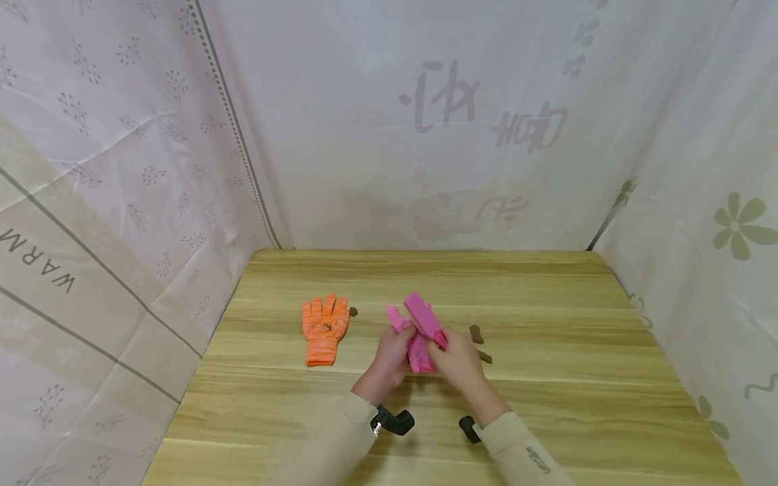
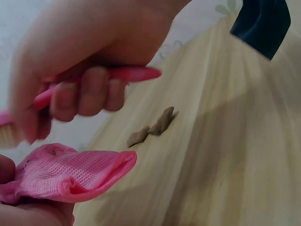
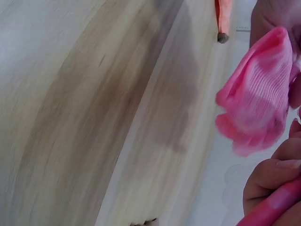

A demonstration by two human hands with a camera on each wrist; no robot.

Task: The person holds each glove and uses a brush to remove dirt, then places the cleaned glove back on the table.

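Over the middle of the table, my left hand [image 1: 391, 356] holds a pink knit glove [image 1: 419, 354], its thumb on top of the fabric. The glove's open cuff [image 2: 101, 176] points toward the right in the left wrist view. My right hand [image 1: 460, 361] grips the handle of a pink brush [image 1: 424, 317], fingers curled round it. Pale bristles [image 2: 8, 136] face down toward the glove, partly hidden by the hand; whether they touch it I cannot tell. An orange knit glove [image 1: 322, 331] lies flat to the left, fingers pointing away, with a small brown bit [image 1: 327, 327] on it.
Two brown lumps [image 1: 477, 333] lie on the wooden table [image 1: 547, 418] just right of my right hand. A smaller brown lump [image 1: 353, 311] sits beside the orange glove. Patterned curtains [image 1: 365, 135] hang behind the table and at both sides. Black straps [image 1: 395, 422] are on my wrists.
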